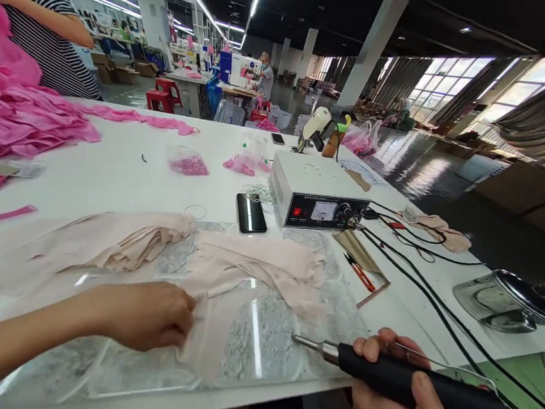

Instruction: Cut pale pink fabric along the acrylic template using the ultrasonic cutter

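My right hand (393, 396) is wrapped round a black corded ultrasonic hand tool (381, 372), whose thin metal tip points left above the clear sheet (259, 338). On the left, my left hand (156, 315) has its fingers curled down onto a strip of pale beige fabric (206, 336); the fingertips are partly hidden. More beige fabric pieces (257, 261) lie flat just beyond it. A stack of folded beige fabric (124, 242) sits to the left. The tool tip is apart from the fabric.
A white control box (322, 190) with black cables stands at the back. A phone (251, 213), orange thread snips (360, 272), and a lidded metal pot (508, 301) are on the table. Pink fabric (25, 116) is piled at left, beside a person in stripes (53, 22).
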{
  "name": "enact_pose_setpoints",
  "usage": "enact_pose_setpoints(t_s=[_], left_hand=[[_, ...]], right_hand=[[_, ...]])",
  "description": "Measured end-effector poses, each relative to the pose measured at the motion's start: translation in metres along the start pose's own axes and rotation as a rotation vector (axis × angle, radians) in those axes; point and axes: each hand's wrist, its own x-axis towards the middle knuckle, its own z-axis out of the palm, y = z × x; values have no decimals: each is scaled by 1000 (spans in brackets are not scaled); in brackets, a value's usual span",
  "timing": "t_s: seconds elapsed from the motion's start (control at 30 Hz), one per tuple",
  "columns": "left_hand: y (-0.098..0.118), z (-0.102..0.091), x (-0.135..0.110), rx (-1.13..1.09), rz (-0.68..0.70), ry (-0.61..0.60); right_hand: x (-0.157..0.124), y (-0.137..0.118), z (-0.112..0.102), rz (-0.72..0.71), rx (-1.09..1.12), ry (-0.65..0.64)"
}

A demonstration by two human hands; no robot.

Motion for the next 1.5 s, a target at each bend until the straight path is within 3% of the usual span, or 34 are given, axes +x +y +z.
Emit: enact_pose_setpoints(t_s=[0.1, 0.17, 0.23, 0.33, 0.4, 0.63, 0.77, 1.0, 1.2, 1.5], left_hand=[[2, 7, 7, 141, -24, 160], [4, 24, 19, 225, -13, 356], [5, 46, 29, 306, 56, 457], [6, 71, 31, 329, 143, 434], [7, 75, 26, 308, 194, 396], [-1, 49, 32, 215, 288, 359], [-10, 52, 41, 256, 341, 348], [-19, 75, 33, 259, 262, 403], [-21, 72, 29, 317, 294, 393], [-19, 81, 26, 279, 197, 400]], right_hand=[[-2, 1, 5, -15, 1, -11], [-3, 2, 8, -32, -5, -44], [-4, 3, 11, -42, -18, -71], [-4, 1, 13, -46, -37, -96], [-4, -1, 13, -69, -46, -109], [-5, 3, 24, -105, -66, -100], [-6, 10, 32, -102, -73, -148], [-1, 15, 38, -97, -94, -195], [-1, 16, 43, -87, -99, -190], [0, 15, 48, -92, -108, -209]])
